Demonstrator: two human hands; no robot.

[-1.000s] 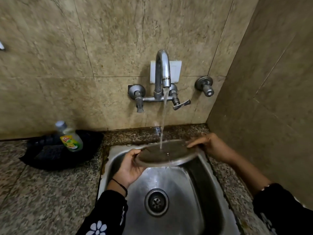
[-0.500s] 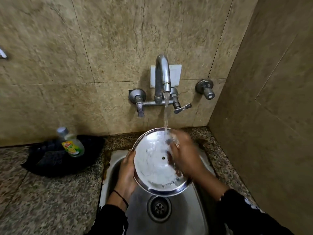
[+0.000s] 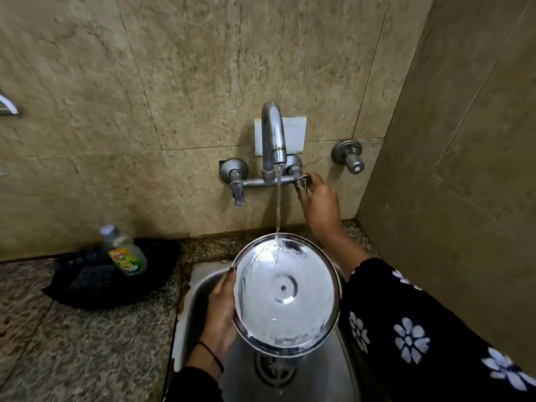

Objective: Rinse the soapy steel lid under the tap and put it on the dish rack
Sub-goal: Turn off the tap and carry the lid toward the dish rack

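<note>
A round steel lid (image 3: pixel 285 294) is held tilted over the steel sink (image 3: pixel 200 288), its shiny inner face towards me. Water runs from the curved tap (image 3: pixel 272 134) onto the lid's upper edge and drips off below. My left hand (image 3: pixel 222 311) grips the lid by its left rim. My right hand (image 3: pixel 317 201) is raised to the tap's right handle (image 3: pixel 301 181), fingers closed around it. No dish rack is in view.
A dish soap bottle (image 3: pixel 126 252) stands on a black cloth (image 3: pixel 95 282) on the granite counter (image 3: pixel 72 343) left of the sink. The sink drain (image 3: pixel 274 368) lies under the lid. A second wall valve (image 3: pixel 349 158) is at the right; tiled walls close the back and right.
My right hand left the lid and rose to the tap's right handle. The lid, flat under the stream a second ago, now tilts towards me in my left hand alone.
</note>
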